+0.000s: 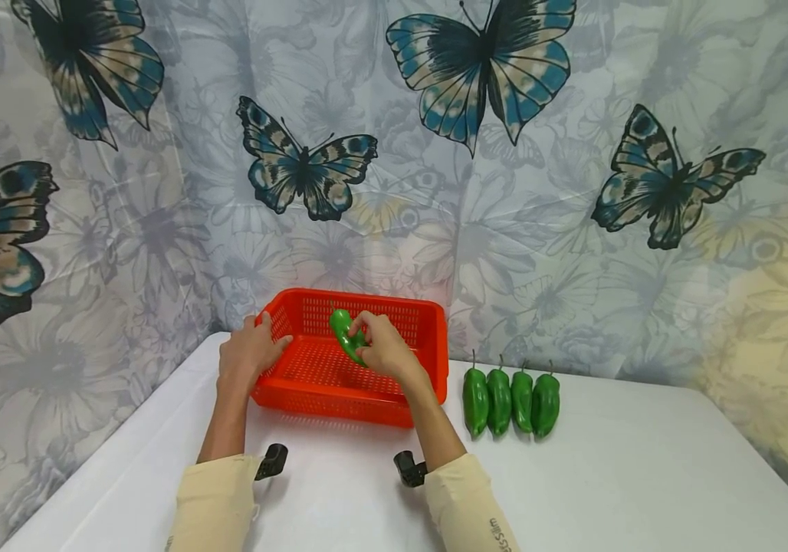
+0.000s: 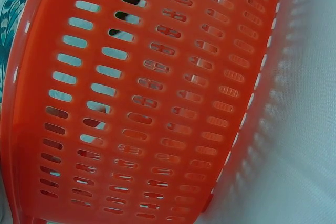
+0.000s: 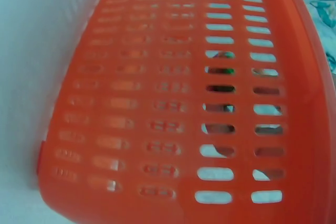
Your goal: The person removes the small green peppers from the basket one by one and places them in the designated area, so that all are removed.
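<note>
Over the inside of a red slotted plastic basket (image 1: 349, 410), my right hand (image 1: 383, 349) pinches a glossy green pepper (image 1: 342, 322) between thumb and fingers. The pepper is tilted, its stem end pointing away and to the left. My left hand (image 1: 249, 353) holds the basket's left rim, the thumb reaching over the inner side. Both wrist views are filled by the basket's near wall (image 2: 152, 93). Through its slots in the right wrist view, bits of green pepper (image 3: 226, 71) show; the hands themselves are mostly hidden there.
Several green peppers (image 1: 500, 402) stand in a row, side by side, on the white table (image 1: 628, 460) right of the basket, stems pointing away. A butterfly-patterned cloth (image 1: 525, 291) hangs behind the table. Black wrist cameras (image 1: 272, 461) sit on both forearms.
</note>
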A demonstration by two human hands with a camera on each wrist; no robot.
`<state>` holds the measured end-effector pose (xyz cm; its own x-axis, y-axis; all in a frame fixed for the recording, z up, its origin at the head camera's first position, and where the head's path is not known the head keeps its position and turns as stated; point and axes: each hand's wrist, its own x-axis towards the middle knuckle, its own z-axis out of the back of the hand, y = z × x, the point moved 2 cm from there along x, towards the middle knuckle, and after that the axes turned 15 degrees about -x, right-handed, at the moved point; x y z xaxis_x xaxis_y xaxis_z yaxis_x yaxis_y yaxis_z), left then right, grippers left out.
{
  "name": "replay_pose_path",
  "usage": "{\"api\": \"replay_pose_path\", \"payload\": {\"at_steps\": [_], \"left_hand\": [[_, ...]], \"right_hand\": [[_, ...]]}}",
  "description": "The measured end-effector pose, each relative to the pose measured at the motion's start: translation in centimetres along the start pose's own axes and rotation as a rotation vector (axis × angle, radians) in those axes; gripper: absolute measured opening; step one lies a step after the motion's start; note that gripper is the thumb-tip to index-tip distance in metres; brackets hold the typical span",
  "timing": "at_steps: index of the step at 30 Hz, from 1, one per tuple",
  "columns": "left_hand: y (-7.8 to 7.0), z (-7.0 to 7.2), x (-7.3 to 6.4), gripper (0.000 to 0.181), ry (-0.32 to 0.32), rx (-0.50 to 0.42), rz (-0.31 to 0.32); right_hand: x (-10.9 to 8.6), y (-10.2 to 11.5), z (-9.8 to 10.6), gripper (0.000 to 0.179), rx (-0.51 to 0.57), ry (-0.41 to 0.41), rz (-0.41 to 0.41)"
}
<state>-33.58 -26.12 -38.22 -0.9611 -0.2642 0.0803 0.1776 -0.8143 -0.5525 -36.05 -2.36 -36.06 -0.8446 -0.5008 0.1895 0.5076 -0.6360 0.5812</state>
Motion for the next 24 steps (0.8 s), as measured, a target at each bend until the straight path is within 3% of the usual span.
{"api": "replay_pose_path", "payload": {"at_steps": [6,13,19,24], "left_hand": [[0.1,-0.2,-0.1,0.079,0.002,0.0,0.005],[0.0,0.0,0.0,0.08,-0.003,0.0,0.005],[-0.1,0.1,0.0,0.079,-0.001,-0.002,-0.003],[0.0,0.1,0.0,0.08,0.005,-0.004,-0.003]], "right_hand": [[-0.5,-0.8,0.7,0.051,0.078,-0.041,-0.084],[-0.5,-1.4,1.9,0.069,0.118,-0.05,-0.091],[-0.9,-1.8,3.1,0.067,0.105,-0.017,-0.131],[-1.5,-2.4,4.8,0.056,0.092,-0.04,-0.144]]}}
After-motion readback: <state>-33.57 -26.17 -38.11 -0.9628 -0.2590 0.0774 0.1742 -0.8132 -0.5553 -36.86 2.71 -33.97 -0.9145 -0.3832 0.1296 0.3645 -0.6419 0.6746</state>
